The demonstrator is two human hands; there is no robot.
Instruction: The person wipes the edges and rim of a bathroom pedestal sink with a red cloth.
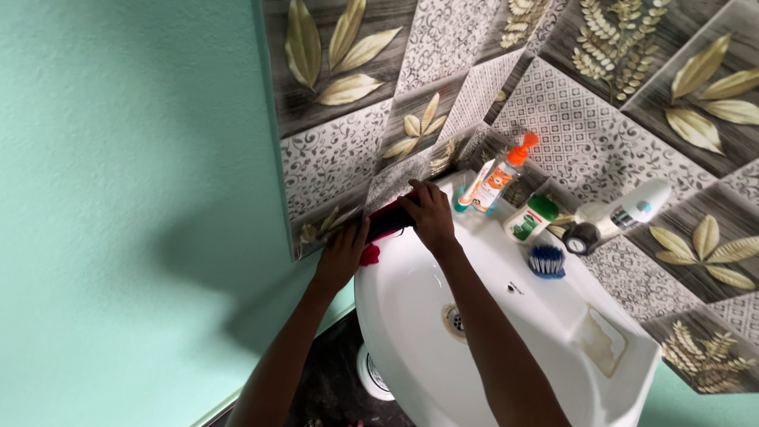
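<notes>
Both hands press at the sink's (411,316) back rim, left hand (341,251) gripping a red cloth (370,255), right hand (431,213) clasping a dark box (389,221); tiled wall (553,103) close behind; basin open.

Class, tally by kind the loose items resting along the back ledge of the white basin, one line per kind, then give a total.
Clear pump bottle with orange top: 1
Squat white bottle with green cap: 1
Blue-bristled scrubbing brush: 1
Dark red-edged cloth, held by the left hand and right hand: 1
Total: 4
</notes>
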